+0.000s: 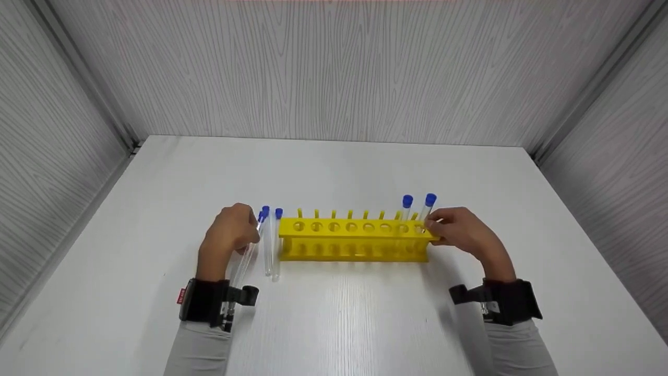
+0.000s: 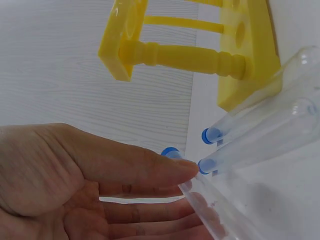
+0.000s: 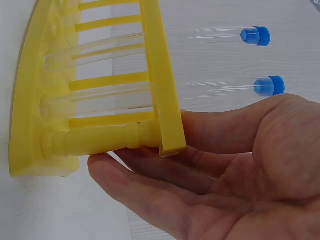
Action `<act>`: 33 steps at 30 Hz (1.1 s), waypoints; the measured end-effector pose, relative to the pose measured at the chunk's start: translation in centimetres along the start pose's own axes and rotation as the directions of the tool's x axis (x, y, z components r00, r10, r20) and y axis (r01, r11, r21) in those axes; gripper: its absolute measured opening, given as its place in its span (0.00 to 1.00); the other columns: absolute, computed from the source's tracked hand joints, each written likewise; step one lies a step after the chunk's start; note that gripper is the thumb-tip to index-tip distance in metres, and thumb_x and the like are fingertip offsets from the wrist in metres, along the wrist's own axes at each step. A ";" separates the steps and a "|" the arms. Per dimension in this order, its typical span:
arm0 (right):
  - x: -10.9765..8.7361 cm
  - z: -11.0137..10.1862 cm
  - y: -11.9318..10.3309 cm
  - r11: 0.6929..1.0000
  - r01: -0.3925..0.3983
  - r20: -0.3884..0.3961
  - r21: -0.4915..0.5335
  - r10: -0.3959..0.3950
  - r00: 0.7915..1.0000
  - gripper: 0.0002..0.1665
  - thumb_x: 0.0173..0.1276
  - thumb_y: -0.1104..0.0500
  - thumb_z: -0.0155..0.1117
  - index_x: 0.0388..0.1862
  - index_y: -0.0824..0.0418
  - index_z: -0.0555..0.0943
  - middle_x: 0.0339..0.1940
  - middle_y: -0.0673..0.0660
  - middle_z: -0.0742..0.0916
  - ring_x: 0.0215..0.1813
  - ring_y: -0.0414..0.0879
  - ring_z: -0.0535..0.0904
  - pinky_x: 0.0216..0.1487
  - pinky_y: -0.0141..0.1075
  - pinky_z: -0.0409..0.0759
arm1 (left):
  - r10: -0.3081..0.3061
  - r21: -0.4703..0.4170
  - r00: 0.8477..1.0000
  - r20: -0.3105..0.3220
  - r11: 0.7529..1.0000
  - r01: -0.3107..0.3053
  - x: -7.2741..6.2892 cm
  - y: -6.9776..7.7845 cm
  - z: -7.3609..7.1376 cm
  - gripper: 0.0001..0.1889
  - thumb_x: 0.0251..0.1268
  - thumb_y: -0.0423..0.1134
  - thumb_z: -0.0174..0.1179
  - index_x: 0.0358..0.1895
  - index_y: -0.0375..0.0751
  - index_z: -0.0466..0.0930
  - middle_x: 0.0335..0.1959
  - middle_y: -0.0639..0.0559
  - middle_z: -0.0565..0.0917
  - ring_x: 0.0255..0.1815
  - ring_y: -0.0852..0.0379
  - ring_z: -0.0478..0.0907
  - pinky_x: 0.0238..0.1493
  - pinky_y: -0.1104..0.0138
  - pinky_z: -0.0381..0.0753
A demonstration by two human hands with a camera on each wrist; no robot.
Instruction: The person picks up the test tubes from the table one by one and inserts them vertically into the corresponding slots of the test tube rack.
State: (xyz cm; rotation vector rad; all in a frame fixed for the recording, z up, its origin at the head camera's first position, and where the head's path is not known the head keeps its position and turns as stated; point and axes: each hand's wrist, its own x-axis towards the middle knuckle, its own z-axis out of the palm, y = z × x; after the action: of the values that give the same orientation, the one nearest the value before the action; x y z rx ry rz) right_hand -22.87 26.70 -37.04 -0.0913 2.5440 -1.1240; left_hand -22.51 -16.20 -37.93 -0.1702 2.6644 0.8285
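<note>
My left hand pinches a clear test tube with a blue cap between thumb and fingers. Right beside it, two more blue-capped test tubes, one nearer the hand and one nearer the rack, lie on the table. A yellow test tube rack stands upright to their right. At the rack's right end, my right hand grips the top plate, thumb above and fingers below. Two capped tubes, an inner one and an outer one, stand in the holes nearest that hand.
The white table is bounded by a grey wood-grain panel at the back and others at both sides. A row of yellow pegs runs along the rack's rear. Black camera straps circle both wrists.
</note>
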 end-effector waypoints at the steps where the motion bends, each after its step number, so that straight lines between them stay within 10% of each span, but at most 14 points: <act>1: 0.0 0.0 0.0 1.000 0.001 0.000 -0.003 -0.001 1.000 0.26 0.80 0.54 0.53 0.66 0.71 0.75 0.63 0.72 0.79 0.55 0.59 0.86 0.62 0.49 0.82 | 0.001 -0.002 1.000 -0.004 1.000 -0.001 0.0 0.1 -0.1 0.18 0.64 0.30 0.63 0.56 0.28 0.76 0.50 0.32 0.82 0.37 0.47 0.80 0.35 0.65 0.85; 33: 0.0 0.0 0.0 1.000 0.006 -0.007 0.010 -0.006 1.000 0.24 0.80 0.55 0.54 0.65 0.70 0.76 0.62 0.70 0.80 0.54 0.56 0.85 0.61 0.47 0.83 | 0.220 -0.143 0.958 -0.187 0.958 -0.248 -3.0 2.9 -1.2 0.21 0.69 0.37 0.61 0.64 0.37 0.77 0.49 0.36 0.86 0.40 0.46 0.87 0.47 0.56 0.87</act>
State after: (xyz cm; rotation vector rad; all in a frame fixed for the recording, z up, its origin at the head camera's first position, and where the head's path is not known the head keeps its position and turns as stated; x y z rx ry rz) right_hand -22.83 26.70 -37.10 -0.0924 2.5453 -1.1404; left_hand -20.65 -14.50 -34.40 0.0402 2.8104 1.1586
